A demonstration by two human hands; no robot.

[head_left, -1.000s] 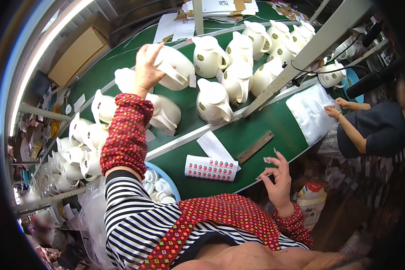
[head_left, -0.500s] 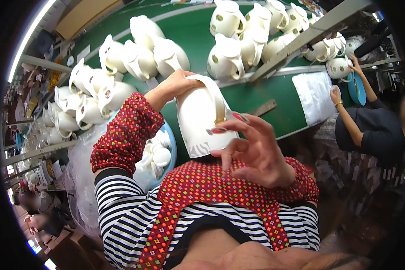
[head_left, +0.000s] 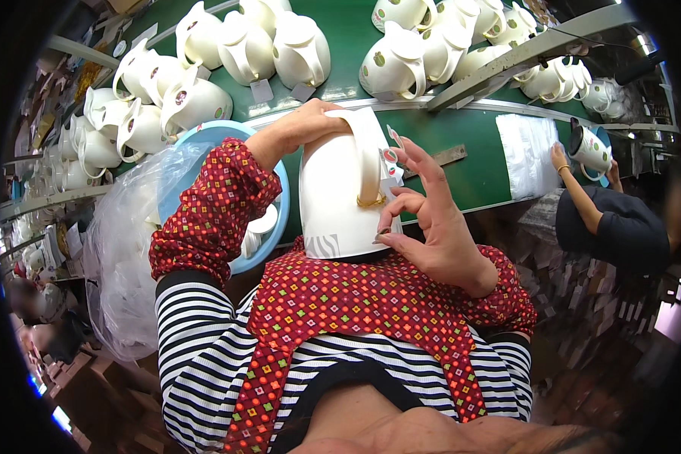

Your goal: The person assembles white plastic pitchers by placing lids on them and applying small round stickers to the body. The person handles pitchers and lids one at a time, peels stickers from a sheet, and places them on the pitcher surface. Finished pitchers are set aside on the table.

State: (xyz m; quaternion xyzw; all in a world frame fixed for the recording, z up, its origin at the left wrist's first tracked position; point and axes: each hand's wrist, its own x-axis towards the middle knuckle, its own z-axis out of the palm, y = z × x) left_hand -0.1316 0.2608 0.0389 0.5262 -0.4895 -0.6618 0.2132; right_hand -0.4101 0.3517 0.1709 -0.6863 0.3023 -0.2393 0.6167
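Observation:
A white jug [head_left: 329, 193] leans in front of my chest with its cream handle [head_left: 368, 163] facing up. Gold-coloured cord is tied at the handle's lower end, and a grey striped patch marks the body near the base. My left hand [head_left: 306, 126] is closed over the jug's top edge by the handle, its fingertips hidden. Beside the jug's right side is my right hand [head_left: 443, 234], fingers curled, thumb and a finger near each other by the jug's lower edge. Small red, white and green stickers [head_left: 390, 155] are at its raised fingertips.
Several cream jugs [head_left: 301, 51] stand on the green table [head_left: 348, 83], others with green spots [head_left: 386, 64] farther right. A blue basin [head_left: 278, 219] holds white pieces beside clear plastic [head_left: 125, 257]. White bags [head_left: 530, 163] lie rightward, where a co-worker [head_left: 613, 227] holds a jug.
My right hand's raised fingers have moved up and off the front of the jug. My left hand still holds the jug. The co-worker's jug is now tilted.

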